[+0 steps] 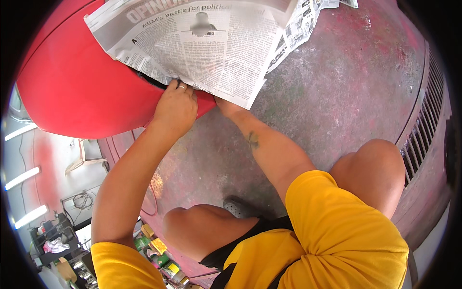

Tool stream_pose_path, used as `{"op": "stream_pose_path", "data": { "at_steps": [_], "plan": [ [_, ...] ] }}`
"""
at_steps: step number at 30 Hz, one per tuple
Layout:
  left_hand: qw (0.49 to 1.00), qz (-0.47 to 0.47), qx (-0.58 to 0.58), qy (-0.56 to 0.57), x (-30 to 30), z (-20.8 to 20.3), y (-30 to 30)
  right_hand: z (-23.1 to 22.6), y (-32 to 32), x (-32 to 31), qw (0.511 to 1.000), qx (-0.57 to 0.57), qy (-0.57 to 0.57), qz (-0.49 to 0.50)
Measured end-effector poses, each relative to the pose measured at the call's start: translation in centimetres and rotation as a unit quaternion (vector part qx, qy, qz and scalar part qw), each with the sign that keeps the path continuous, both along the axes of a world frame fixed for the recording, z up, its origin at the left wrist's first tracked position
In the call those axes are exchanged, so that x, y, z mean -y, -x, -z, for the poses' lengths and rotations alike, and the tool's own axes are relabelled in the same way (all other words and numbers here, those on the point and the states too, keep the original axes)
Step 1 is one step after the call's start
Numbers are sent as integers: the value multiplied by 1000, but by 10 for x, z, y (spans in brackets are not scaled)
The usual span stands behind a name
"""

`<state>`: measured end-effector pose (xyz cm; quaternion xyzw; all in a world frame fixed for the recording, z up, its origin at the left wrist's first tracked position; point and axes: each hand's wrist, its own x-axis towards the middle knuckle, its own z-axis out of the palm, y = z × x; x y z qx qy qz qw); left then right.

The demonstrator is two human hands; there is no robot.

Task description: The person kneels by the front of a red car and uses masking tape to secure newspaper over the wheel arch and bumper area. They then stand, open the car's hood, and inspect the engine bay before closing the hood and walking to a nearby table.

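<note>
The newspaper sheet (207,58) lay over the upper right part of the red painted panel (82,91), overhanging the panel's right edge above the stained floor (332,86). At the panel's dark slot (151,81), the left hand (179,107) had its fingers together and bent against the paper's lower edge, seemingly to keep it from lifting. The right hand (230,108) reached under the paper beside the panel's near tip, perhaps to support it from below; its grip could not be told. The print read upright, columns running toward the person, one corner pointing past the panel; the long axis was unclear, the top being cut off.
</note>
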<state>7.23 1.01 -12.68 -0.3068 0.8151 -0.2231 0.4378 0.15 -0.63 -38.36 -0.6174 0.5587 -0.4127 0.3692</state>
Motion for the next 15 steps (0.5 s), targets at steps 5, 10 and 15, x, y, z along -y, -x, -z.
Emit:
{"op": "stream_pose_path", "data": {
  "at_steps": [5, 10, 15],
  "plan": [
    [999, -31, 31, 0, 1, -2, 4, -4, -1, -1, 999, -35, 22, 13],
    [997, -64, 41, -13, 3, -1, 9, 1, -6, 2, 1000, -5, 8, 27],
    [997, -78, 23, -20, 4, -1, 10, 21, -17, 5, 999, -21, 24, 24]
  ]
}}
